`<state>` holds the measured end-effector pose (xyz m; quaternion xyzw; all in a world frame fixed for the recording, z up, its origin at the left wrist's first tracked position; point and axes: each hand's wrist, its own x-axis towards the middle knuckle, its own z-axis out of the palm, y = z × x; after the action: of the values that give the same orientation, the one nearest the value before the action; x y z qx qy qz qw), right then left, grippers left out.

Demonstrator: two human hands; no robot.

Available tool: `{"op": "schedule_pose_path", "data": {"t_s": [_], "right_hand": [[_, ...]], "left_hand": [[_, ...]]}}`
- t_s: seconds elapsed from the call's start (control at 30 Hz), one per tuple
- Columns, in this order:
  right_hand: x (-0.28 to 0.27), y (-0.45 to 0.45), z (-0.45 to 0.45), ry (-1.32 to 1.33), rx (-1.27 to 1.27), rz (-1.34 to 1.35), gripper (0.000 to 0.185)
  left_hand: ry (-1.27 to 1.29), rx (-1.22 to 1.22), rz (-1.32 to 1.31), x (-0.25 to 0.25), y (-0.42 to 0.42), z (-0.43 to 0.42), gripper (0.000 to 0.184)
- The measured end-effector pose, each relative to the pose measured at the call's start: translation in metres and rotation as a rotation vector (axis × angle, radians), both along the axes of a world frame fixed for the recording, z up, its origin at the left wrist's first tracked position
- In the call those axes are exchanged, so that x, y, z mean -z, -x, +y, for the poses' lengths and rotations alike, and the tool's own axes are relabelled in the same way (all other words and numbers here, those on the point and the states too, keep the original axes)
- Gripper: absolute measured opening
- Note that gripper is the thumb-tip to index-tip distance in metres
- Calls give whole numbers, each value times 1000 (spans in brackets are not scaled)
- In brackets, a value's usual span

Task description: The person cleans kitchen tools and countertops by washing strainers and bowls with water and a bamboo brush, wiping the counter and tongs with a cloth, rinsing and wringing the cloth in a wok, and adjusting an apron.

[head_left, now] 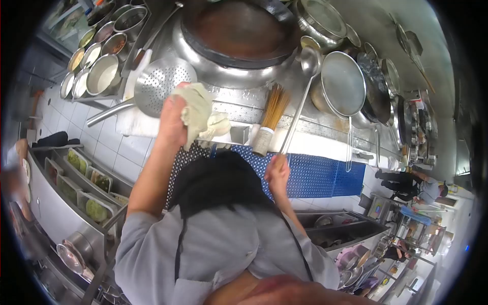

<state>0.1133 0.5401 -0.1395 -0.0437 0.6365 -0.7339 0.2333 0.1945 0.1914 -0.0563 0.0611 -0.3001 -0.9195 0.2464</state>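
My left hand (174, 119) grips a pale cloth (195, 112), beside the perforated skimmer (162, 84) lying at the counter's left. A second crumpled cloth (217, 125) rests on the counter edge just right of it. My right hand (277, 173) is closed round the end of a long ladle handle (297, 119), whose bowl (309, 61) is up near the pots. Between my hands a bamboo brush (270, 119) leans across the front edge. Beyond them sits a large dark wok (239, 35) on the round steel stove ring.
Steel tubs of ingredients (104, 73) stand at the upper left. A round strainer (343, 84) lies over a pot at the right, with more pans behind. Food trays (96, 208) are at the lower left. Another person (427, 190) stands far right.
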Motion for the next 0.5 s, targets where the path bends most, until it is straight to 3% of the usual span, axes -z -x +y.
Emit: {"op": "schedule_pose_path", "data": {"t_s": [0.03, 0.2, 0.3, 0.4, 0.5], "right_hand": [[25, -5, 5, 55, -61, 82, 24], [-82, 104, -58, -32, -29, 50, 35], [-134, 204, -96, -137, 1, 270, 38], [-174, 311, -119, -289, 51, 316, 34], [-170, 412, -140, -620, 86, 576, 16]], "left_hand": [[-29, -34, -43, -7, 2, -7, 50], [-46, -57, -66, -53, 44, -52, 72], [60, 8, 79, -101, 101, -76, 56], [47, 187, -69, -129, 153, -96, 42], [145, 36, -250, -131, 196, -103, 33]]}}
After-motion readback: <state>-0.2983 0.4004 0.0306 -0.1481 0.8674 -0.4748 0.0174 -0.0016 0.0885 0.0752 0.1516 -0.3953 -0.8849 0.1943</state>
